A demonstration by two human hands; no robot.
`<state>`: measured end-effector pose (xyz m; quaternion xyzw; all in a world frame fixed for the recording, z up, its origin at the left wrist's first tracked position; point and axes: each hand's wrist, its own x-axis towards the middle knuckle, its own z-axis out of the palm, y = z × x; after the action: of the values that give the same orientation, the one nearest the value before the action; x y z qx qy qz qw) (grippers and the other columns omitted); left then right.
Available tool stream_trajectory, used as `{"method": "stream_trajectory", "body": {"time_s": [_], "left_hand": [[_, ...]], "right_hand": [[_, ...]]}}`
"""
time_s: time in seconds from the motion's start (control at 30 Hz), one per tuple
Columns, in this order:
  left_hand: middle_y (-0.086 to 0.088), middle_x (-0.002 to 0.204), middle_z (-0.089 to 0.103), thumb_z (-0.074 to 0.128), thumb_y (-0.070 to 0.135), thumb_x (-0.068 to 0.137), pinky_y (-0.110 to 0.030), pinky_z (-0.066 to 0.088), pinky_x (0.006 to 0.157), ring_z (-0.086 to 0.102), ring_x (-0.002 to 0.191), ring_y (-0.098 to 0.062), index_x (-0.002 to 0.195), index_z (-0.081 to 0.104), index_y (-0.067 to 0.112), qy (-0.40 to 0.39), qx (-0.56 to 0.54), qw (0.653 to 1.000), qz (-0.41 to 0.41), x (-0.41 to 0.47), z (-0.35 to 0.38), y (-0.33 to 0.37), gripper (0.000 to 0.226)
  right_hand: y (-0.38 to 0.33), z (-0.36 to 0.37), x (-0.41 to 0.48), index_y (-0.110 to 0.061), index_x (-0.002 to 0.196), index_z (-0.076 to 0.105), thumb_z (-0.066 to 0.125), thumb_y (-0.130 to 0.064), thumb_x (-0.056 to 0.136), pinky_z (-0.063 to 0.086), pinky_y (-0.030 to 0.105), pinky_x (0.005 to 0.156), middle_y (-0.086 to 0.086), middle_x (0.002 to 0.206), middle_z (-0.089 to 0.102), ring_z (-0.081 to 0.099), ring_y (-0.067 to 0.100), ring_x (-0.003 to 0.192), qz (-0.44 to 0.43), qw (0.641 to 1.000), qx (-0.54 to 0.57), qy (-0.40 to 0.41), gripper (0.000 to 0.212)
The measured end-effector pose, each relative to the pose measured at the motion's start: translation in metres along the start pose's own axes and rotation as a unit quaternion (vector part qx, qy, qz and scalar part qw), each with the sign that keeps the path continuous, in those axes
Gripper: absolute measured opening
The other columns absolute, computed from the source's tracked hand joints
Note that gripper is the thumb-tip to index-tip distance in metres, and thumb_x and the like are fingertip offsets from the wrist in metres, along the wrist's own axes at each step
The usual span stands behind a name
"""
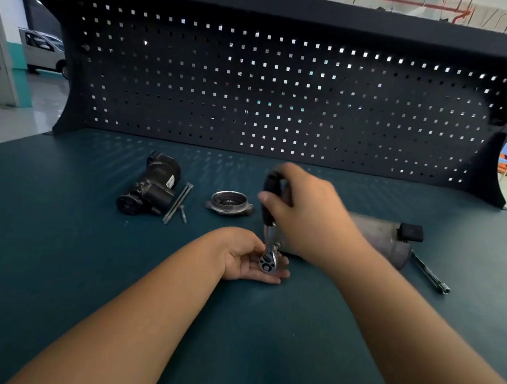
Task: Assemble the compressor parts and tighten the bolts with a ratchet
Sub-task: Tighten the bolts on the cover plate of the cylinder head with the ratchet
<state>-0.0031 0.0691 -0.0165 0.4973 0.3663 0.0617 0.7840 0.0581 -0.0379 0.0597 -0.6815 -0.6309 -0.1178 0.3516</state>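
Observation:
My right hand (309, 216) grips the black handle of a ratchet (269, 240), which points down toward me. Its chrome head lies against the palm and straight fingers of my left hand (248, 257), which rests palm-up on the green bench. Behind my right wrist lies a grey compressor cylinder (381, 239) with a black block on its far end. A black compressor head (153, 184) lies at the left. Beside it are two long bolts (178, 202) and a short bolt (183, 214). A round metal end cap (229, 202) sits in the middle.
A long chrome bar (429, 274) lies at the right, near the cylinder. A dark pegboard (272, 93) closes off the back of the bench. The green bench top (54, 233) stretches wide to the left and toward me.

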Motion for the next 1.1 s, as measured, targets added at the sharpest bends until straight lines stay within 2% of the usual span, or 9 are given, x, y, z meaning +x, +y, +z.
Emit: {"method": "stream_trajectory", "body": {"time_s": [0.1,0.2,0.27,0.4,0.5,0.63,0.8,1.0,1.1], "left_hand": [[-0.015,0.065,0.069,0.03,-0.003,0.097,-0.035,0.057,0.058,0.065,0.086,-0.033,0.087,0.059,-0.004,0.015,0.019,1.0,0.013,-0.001,0.002,0.0,0.031],[-0.015,0.064,0.069,0.03,-0.002,0.097,-0.035,0.054,0.074,0.058,0.11,-0.035,0.087,0.057,-0.004,0.016,0.019,1.0,0.003,-0.002,0.003,0.0,0.03],[-0.014,0.063,0.068,0.033,0.002,0.098,-0.04,0.046,0.087,0.052,0.119,-0.035,0.087,0.055,-0.004,0.001,0.006,1.0,-0.004,-0.002,0.003,-0.001,0.025],[-0.013,0.065,0.069,0.044,0.006,0.096,-0.043,0.045,0.087,0.053,0.117,-0.035,0.086,0.056,0.0,-0.009,-0.011,1.0,0.0,-0.002,0.001,-0.001,0.017],[-0.013,0.067,0.069,0.043,0.004,0.096,-0.043,0.046,0.086,0.053,0.117,-0.034,0.085,0.056,0.0,-0.01,-0.012,1.0,0.002,-0.001,0.001,-0.002,0.017],[-0.015,0.068,0.069,0.041,0.0,0.095,-0.043,0.044,0.09,0.051,0.119,-0.034,0.084,0.056,-0.003,-0.013,-0.007,1.0,-0.003,-0.001,0.001,-0.002,0.019],[-0.015,0.071,0.07,0.038,-0.001,0.095,-0.038,0.048,0.085,0.056,0.107,-0.032,0.085,0.056,-0.003,-0.013,0.005,1.0,-0.001,-0.003,0.0,0.0,0.021],[-0.015,0.069,0.07,0.042,0.0,0.094,-0.036,0.049,0.084,0.057,0.11,-0.033,0.084,0.056,-0.004,0.005,0.001,1.0,0.003,-0.006,0.003,0.0,0.019],[-0.015,0.067,0.069,0.04,-0.001,0.095,-0.039,0.048,0.086,0.058,0.102,-0.032,0.085,0.057,-0.007,0.012,-0.002,1.0,0.004,-0.007,0.005,0.001,0.021]], "right_hand": [[-0.002,0.018,0.006,-0.011,0.118,0.055,0.056,-0.024,0.093,0.025,0.02,0.058,-0.016,0.071,0.035,0.039,0.012,0.076,-0.041,0.997,0.066,-0.004,0.028],[0.014,0.023,-0.006,-0.013,0.109,0.058,0.058,-0.021,0.091,0.03,0.008,0.066,-0.013,0.082,0.046,0.041,0.003,0.078,-0.053,0.988,0.132,0.066,0.02],[0.029,0.022,-0.024,-0.023,0.085,0.056,0.057,-0.024,0.086,0.035,0.006,0.061,-0.016,0.069,0.054,0.047,-0.001,0.067,0.0,0.968,0.194,0.157,0.002],[0.059,0.01,-0.042,-0.014,0.053,0.041,0.048,-0.025,0.07,0.024,0.015,0.043,-0.013,0.041,0.037,0.029,0.002,0.043,0.182,0.914,0.262,0.249,0.021],[0.078,-0.01,-0.044,0.003,0.06,0.046,0.049,-0.029,0.067,0.027,0.02,0.046,-0.005,0.044,0.037,0.03,0.01,0.043,0.299,0.904,0.273,0.14,0.033],[0.093,-0.03,-0.052,-0.005,0.067,0.059,0.052,-0.022,0.082,0.019,0.017,0.036,0.003,0.041,0.043,0.029,0.013,0.034,0.374,0.897,0.199,-0.128,0.024],[0.093,-0.031,-0.052,-0.006,0.07,0.061,0.055,-0.027,0.084,0.021,0.017,0.035,0.002,0.042,0.048,0.032,0.013,0.032,0.364,0.901,0.137,-0.192,0.025],[0.083,-0.031,-0.049,-0.011,0.071,0.065,0.068,-0.023,0.081,0.033,0.017,0.038,0.0,0.047,0.056,0.045,0.009,0.038,0.246,0.915,0.321,-0.005,0.017],[0.061,-0.013,-0.045,-0.015,0.084,0.066,0.064,-0.009,0.085,0.04,0.013,0.045,-0.005,0.058,0.063,0.052,0.003,0.048,0.167,0.89,0.423,0.048,0.007]]}}
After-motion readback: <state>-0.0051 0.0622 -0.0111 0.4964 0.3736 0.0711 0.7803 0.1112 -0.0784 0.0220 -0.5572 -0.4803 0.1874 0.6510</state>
